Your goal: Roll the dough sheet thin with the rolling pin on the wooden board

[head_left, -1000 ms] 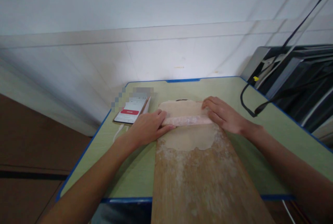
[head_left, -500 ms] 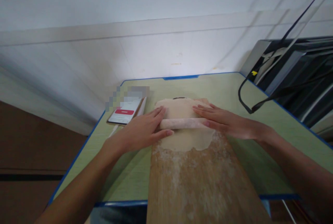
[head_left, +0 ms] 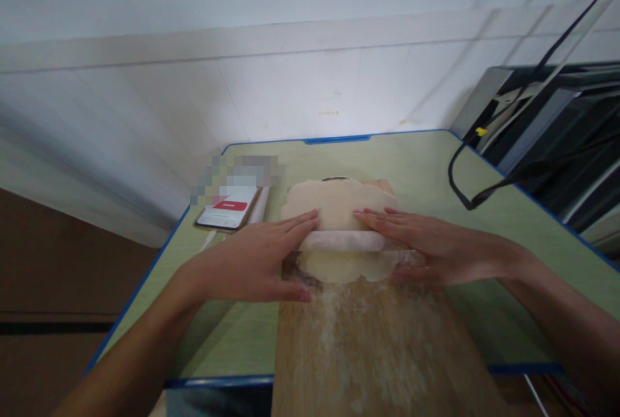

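A pale rolling pin [head_left: 343, 241] lies crosswise on a thin sheet of dough [head_left: 341, 201]. Under the dough is a flour-dusted wooden board [head_left: 368, 346]. My left hand [head_left: 261, 252] rests flat over the pin's left end, fingers stretched forward and thumb spread toward me. Over the right end lies my right hand [head_left: 416, 243], also flat, its fingers extended and its lower edge blurred by motion. Both palms hide the ends of the pin. Dough shows in front of the pin and behind it, with an uneven near edge.
A phone [head_left: 227, 207] with a lit screen lies left of the board on the green table [head_left: 411, 155], beside a white cable. Behind stands a white wall [head_left: 290, 88]. At the right, a black cable [head_left: 467, 201] hangs over the table near dark stacked equipment [head_left: 557, 120].
The rolling pin has moved slightly toward me over the dough, both hands travelling with it. My left thumb now sits lower, away from the pin. The view has shifted a little.
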Action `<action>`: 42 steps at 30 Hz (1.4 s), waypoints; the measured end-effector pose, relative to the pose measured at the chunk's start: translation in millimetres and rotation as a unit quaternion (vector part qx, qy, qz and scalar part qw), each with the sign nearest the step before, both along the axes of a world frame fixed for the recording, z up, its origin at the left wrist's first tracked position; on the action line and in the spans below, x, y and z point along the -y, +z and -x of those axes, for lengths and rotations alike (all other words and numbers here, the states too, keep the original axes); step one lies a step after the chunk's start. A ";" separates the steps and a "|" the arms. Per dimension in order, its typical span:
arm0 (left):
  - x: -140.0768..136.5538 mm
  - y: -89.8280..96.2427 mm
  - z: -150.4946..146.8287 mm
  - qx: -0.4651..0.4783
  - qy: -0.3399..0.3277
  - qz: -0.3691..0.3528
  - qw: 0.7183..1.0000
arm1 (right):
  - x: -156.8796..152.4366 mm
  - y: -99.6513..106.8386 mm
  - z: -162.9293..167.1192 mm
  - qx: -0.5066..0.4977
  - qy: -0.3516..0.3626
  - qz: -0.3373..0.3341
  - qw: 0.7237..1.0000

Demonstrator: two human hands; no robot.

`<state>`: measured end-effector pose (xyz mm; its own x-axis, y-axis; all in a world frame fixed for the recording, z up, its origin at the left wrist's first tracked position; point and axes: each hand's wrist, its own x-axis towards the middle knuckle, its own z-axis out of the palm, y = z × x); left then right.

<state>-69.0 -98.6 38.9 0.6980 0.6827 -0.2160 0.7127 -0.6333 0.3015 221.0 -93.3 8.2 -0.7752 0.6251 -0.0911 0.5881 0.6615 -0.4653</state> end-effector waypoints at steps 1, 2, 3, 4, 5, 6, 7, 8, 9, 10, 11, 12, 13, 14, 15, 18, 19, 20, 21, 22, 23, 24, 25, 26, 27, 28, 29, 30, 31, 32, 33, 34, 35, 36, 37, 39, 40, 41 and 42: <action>0.2 0.6 0.3 0.003 -0.007 0.009 1.000 | 1.3 1.0 0.9 -0.002 0.000 0.008 1.000; 0.3 1.1 0.7 0.005 -0.016 0.017 1.000 | 2.5 1.9 1.7 -0.003 0.000 0.015 1.000; 0.3 1.6 1.1 0.005 -0.024 0.025 0.999 | 3.6 2.8 2.5 -0.002 0.001 0.022 1.000; 0.1 2.2 1.5 0.004 -0.029 0.034 0.999 | 4.6 3.5 3.2 0.000 0.004 0.030 1.000; 0.0 2.9 1.8 0.005 -0.034 0.044 0.998 | 5.3 4.1 3.8 0.001 0.009 0.038 0.999; -0.3 3.7 1.9 0.009 -0.039 0.055 0.998 | 5.9 4.7 4.4 0.001 0.016 0.046 0.999; -0.5 4.7 2.0 0.015 -0.042 0.067 0.997 | 6.3 5.3 5.1 0.001 0.024 0.052 0.998; -0.6 5.6 2.0 0.021 -0.047 0.080 0.995 | 6.7 5.9 5.8 0.001 0.034 0.057 0.998; -0.7 6.7 1.9 0.026 -0.051 0.091 0.994 | 6.9 6.4 6.7 -0.001 0.043 0.060 0.997; -0.8 7.6 1.9 0.030 -0.057 0.101 0.993 | 7.2 7.0 7.8 -0.004 0.052 0.062 0.997; -0.7 8.4 2.0 0.031 -0.062 0.109 0.992 | 7.5 7.5 8.9 -0.006 0.061 0.064 0.996; -0.7 9.0 2.1 0.032 -0.067 0.117 0.990 | 7.8 8.0 10.1 -0.006 0.070 0.065 0.995; -0.7 9.4 2.4 0.035 -0.071 0.124 0.989 | 8.1 8.3 11.2 -0.005 0.076 0.066 0.995; -0.7 9.6 2.9 0.040 -0.075 0.129 0.988 | 8.4 8.4 12.2 -0.001 0.083 0.067 0.994; -0.8 9.5 3.5 0.047 -0.080 0.133 0.987 | 8.7 8.4 13.1 0.003 0.088 0.067 0.994; -2.0 7.7 6.0 0.062 -0.095 0.138 0.984 | 9.2 7.8 15.2 0.011 0.103 0.073 0.992; -2.8 6.7 7.1 0.066 -0.105 0.140 0.982 | 9.3 7.6 15.9 0.011 0.106 0.077 0.991; -3.8 5.7 8.3 0.070 -0.118 0.144 0.980 | 9.4 7.6 16.5 0.010 0.109 0.083 0.990; -5.0 4.8 9.6 0.075 -0.135 0.148 0.977 | 9.4 7.7 17.2 0.010 0.111 0.089 0.990; -6.2 4.0 10.9 0.081 -0.153 0.151 0.973 | 9.5 8.0 17.8 0.011 0.113 0.095 0.989; -7.3 3.5 12.2 0.085 -0.170 0.154 0.970 | 9.5 8.4 18.3 0.014 0.114 0.101 0.988; -8.3 3.3 13.5 0.088 -0.184 0.156 0.967 | 9.6 8.7 18.6 0.019 0.112 0.105 0.988; -9.0 3.6 14.8 0.088 -0.191 0.157 0.965 | 9.7 9.0 18.9 0.024 0.110 0.107 0.988; -9.4 4.3 15.8 0.087 -0.191 0.159 0.965 | 9.8 9.1 19.0 0.028 0.107 0.108 0.988; -9.6 5.5 16.5 0.085 -0.191 0.163 0.964 | 10.0 9.0 19.0 0.030 0.106 0.108 0.988; -9.6 7.0 16.7 0.083 -0.191 0.169 0.963 | 10.4 8.7 19.0 0.030 0.107 0.108 0.988; -9.5 8.8 16.2 0.080 -0.191 0.178 0.962 | 10.8 8.3 19.2 0.030 0.108 0.107 0.988; -9.3 10.5 14.8 0.077 -0.194 0.192 0.959 | 11.4 7.8 19.4 0.031 0.110 0.105 0.988; -8.9 12.1 12.6 0.072 -0.202 0.212 0.953 | 12.2 7.3 19.9 0.035 0.112 0.101 0.988; -8.6 13.3 9.5 0.064 -0.214 0.237 0.945 | 13.2 7.0 20.6 0.042 0.113 0.095 0.988; -8.2 14.0 5.9 0.057 -0.229 0.261 0.936 | 14.3 6.7 21.4 0.052 0.110 0.088 0.989; -7.8 14.0 2.1 0.051 -0.242 0.281 0.927 | 15.4 6.7 22.3 0.064 0.106 0.083 0.989; -7.5 13.5 -1.4 0.047 -0.250 0.295 0.921 | 16.4 6.7 23.2 0.073 0.102 0.079 0.989; -7.2 12.5 -4.3 0.047 -0.253 0.303 0.918 | 17.1 6.7 23.8 0.078 0.097 0.078 0.989; -7.1 11.3 -6.3 0.051 -0.252 0.306 0.917 | 17.5 6.6 24.2 0.078 0.092 0.078 0.990; -7.0 9.0 -7.0 0.066 -0.240 0.316 0.916 | 16.8 5.7 23.3 0.065 0.089 0.079 0.991; -7.0 8.2 -5.9 0.076 -0.231 0.320 0.916 | 15.8 4.7 22.1 0.052 0.089 0.077 0.992; -7.1 7.6 -4.2 0.089 -0.221 0.321 0.917 | 14.4 3.5 20.3 0.036 0.088 0.073 0.993; -7.2 7.1 -2.3 0.104 -0.208 0.313 0.921 | 12.8 2.2 18.0 0.019 0.085 0.067 0.994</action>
